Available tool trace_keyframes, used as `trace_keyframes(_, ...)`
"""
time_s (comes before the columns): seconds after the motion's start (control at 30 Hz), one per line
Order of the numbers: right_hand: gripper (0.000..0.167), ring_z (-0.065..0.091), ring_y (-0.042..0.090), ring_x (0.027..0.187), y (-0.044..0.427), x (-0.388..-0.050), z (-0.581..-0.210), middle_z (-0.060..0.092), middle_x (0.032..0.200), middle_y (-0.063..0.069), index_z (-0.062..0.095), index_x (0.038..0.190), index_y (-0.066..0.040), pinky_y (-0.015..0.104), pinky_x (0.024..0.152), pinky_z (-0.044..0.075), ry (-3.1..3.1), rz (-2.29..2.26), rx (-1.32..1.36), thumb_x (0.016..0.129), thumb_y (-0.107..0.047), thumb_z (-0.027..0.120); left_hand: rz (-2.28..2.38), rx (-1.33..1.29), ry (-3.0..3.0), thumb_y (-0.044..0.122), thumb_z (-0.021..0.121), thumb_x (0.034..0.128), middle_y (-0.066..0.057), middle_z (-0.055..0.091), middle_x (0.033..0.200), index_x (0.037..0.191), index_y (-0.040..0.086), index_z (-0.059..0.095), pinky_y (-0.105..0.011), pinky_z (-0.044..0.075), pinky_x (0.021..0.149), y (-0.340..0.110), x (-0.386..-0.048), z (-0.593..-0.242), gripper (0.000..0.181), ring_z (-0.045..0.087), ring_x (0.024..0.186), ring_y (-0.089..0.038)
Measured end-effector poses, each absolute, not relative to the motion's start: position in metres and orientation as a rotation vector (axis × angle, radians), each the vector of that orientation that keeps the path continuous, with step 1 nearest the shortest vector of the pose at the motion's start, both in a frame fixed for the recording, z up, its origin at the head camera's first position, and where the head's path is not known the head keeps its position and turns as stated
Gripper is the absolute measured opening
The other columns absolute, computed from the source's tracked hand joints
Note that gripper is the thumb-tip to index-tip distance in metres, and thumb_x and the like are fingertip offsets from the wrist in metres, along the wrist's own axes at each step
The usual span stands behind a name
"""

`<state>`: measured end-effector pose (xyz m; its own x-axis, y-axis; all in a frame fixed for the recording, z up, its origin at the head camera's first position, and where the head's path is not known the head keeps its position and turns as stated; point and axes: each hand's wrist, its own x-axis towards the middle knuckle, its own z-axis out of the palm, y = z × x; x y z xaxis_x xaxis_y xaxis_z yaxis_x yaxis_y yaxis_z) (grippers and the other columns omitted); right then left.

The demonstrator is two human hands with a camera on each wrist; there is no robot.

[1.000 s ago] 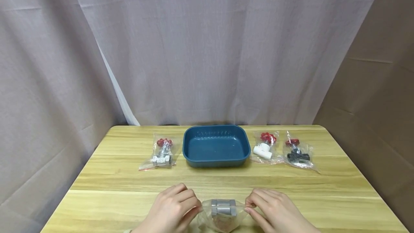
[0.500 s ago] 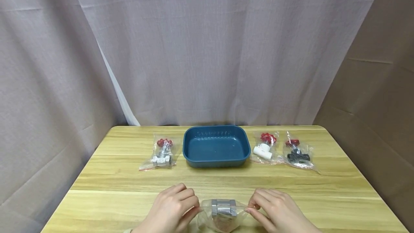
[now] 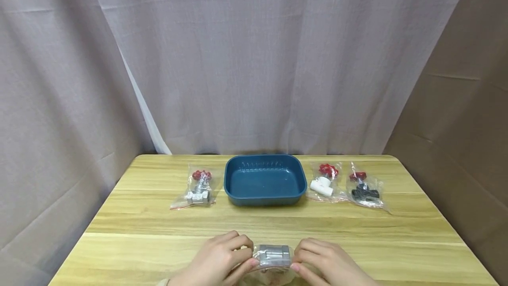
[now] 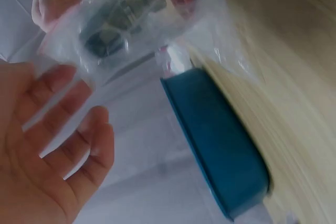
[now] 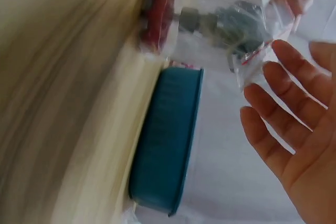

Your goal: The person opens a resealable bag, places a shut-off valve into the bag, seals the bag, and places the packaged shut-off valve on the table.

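Note:
A clear zip bag (image 3: 274,273) with a red seal line holds a grey metal valve (image 3: 274,254) at the front edge of the table. My left hand (image 3: 222,257) pinches the left end of the bag's top edge, thumb nearest me. At the other end, my right hand (image 3: 327,261) pinches the same edge. Both wrist views show the valve's red handwheel (image 5: 159,17) through the plastic, on the side away from the bag's mouth. In the left wrist view the bag (image 4: 220,40) hangs beyond the fingertips, and the lower fingers are loosely bent.
A blue tray (image 3: 266,200) stands at the table's back middle. Left of it lies a bagged metal valve (image 3: 198,197) with a red handwheel. To its right lie a bagged white valve (image 3: 321,186) and a bagged black valve (image 3: 365,194). Curtains surround the wooden table (image 3: 158,250).
Both hands have come closer together along the bag's top edge. That edge has tipped toward me and lower, so the red seal line shows. The other bags and the tray stay put.

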<state>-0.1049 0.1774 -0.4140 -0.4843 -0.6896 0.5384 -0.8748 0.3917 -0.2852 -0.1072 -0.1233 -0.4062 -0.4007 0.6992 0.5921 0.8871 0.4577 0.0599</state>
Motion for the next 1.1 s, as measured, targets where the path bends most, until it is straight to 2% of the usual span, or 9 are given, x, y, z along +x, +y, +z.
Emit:
trace_keyframes(0.1, 0.015, 0.052, -0.005, 0.077, 0.172, -0.106, -0.414, 0.056, 0.091, -0.023, 0.06, 0.096, -0.032, 0.012, 0.067, 0.045, -2.434, 0.886, 1.312, 0.097, -0.02, 0.068, -0.56, -1.301, -2.267, 0.036, 0.064, 0.099, 0.014, 0.06, 0.094, 0.083, 0.023, 0.063, -0.013, 0.046, 0.07, -0.117, -0.108, -0.41, 0.021, 0.054, 0.08, 0.0)
trace_keyframes(0.2, 0.007, 0.052, -0.005, 0.075, 0.17, -0.107, -0.411, 0.056, 0.089, -0.023, 0.059, 0.105, -0.03, 0.018, 0.064, 0.047, -2.63, 1.054, 1.229, 0.1, -0.028, 0.063, -0.64, -1.283, -2.311, 0.037, 0.069, 0.096, 0.015, 0.057, 0.092, 0.086, 0.023, 0.06, -0.01, 0.043, 0.069, -0.114, -0.11, -0.413, 0.019, 0.052, 0.079, 0.001)
trace_keyframes(0.37, 0.033, 0.052, -0.003, 0.075, 0.174, -0.113, -0.404, 0.055, 0.087, -0.02, 0.059, 0.129, -0.021, 0.024, 0.066, 0.048, -2.856, 1.194, 1.167, 0.101, -0.039, 0.058, -0.801, -1.286, -2.492, 0.041, 0.065, 0.0977, 0.012, 0.057, 0.102, 0.107, 0.02, 0.059, -0.013, 0.045, 0.07, -0.112, -0.114, -0.414, 0.024, 0.051, 0.082, 0.002)
trace_keyframes(0.47, 0.037, 0.053, -0.001, 0.078, 0.177, -0.116, -0.402, 0.054, 0.089, -0.019, 0.061, 0.131, -0.021, 0.023, 0.067, 0.047, -2.925, 1.222, 1.16, 0.101, -0.043, 0.056, -0.886, -1.32, -2.599, 0.044, 0.06, 0.0994, 0.009, 0.06, 0.113, 0.123, 0.018, 0.058, -0.016, 0.049, 0.075, -0.111, -0.118, -0.413, 0.036, 0.055, 0.089, 0.002)
trace_keyframes(0.57, 0.033, 0.053, 0.0, 0.083, 0.178, -0.118, -0.404, 0.055, 0.092, -0.018, 0.064, 0.127, -0.022, 0.023, 0.069, 0.048, -2.917, 1.241, 1.199, 0.102, -0.042, 0.056, -0.947, -1.362, -2.676, 0.048, 0.062, 0.0972, 0.008, 0.062, 0.117, 0.13, 0.017, 0.059, -0.016, 0.049, 0.079, -0.106, -0.12, -0.413, 0.045, 0.057, 0.094, 0.003)
trace_keyframes(0.83, 0.022, 0.054, -0.001, 0.085, 0.176, -0.118, -0.407, 0.055, 0.093, -0.02, 0.063, 0.12, -0.025, 0.024, 0.073, 0.049, -2.81, 1.258, 1.31, 0.101, -0.036, 0.06, -0.78, -1.377, -2.709, 0.038, 0.081, 0.085, 0.017, 0.062, 0.094, 0.107, 0.018, 0.068, -0.007, 0.041, 0.069, -0.079, -0.125, -0.416, 0.032, 0.052, 0.078, 0.009)
trace_keyframes(0.97, 0.022, 0.054, -0.003, 0.085, 0.176, -0.117, -0.407, 0.056, 0.095, -0.02, 0.063, 0.12, -0.023, 0.025, 0.073, 0.05, -2.818, 1.286, 1.307, 0.101, -0.034, 0.061, -0.729, -1.407, -2.725, 0.036, 0.083, 0.0832, 0.019, 0.058, 0.087, 0.098, 0.019, 0.067, -0.006, 0.04, 0.066, -0.075, -0.126, -0.415, 0.027, 0.05, 0.072, 0.01)
trace_keyframes(1.1, 0.022, 0.054, -0.002, 0.087, 0.173, -0.116, -0.407, 0.057, 0.098, -0.019, 0.062, 0.121, -0.025, 0.024, 0.074, 0.051, -2.81, 1.31, 1.31, 0.101, -0.034, 0.061, -0.736, -1.418, -2.692, 0.034, 0.083, 0.0839, 0.018, 0.059, 0.087, 0.099, 0.019, 0.067, -0.006, 0.04, 0.068, -0.078, -0.125, -0.414, 0.026, 0.05, 0.073, 0.01)
